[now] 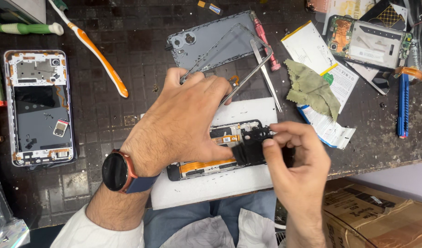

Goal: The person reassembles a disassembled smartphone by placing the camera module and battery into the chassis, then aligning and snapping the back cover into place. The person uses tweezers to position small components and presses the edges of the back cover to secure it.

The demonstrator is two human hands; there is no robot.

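An opened phone (220, 151) lies on a white foam pad (211, 183), which sits at the near edge of the dark bench (128, 105). The left hand (183, 124) rests over the phone's left half, fingers spread and curled loosely over it, the fingertips touching a thin grey frame (252, 69) that leans just beyond the pad. The right hand (296, 158) is at the phone's right end, thumb and forefinger pinched shut on a black part (250, 151) that sits against the phone.

Beyond the pad lies a grey back cover (206, 41) under the frame, with tweezers (266, 76) and a pink screwdriver (265, 39) crossing its right side. To the pad's right, close by, are a green cloth (312, 89) on a white battery (312, 50), and white wrappers (328, 128). Farther right lie another opened phone (369, 43) and a blue tool (403, 108). To the pad's left, an orange toothbrush (98, 57) lies aslant, and well left of it a third opened phone (40, 108).

The bench edge runs just right of the right hand; below it stands a cardboard box (381, 216). Bare bench shows between the pad and the third phone.
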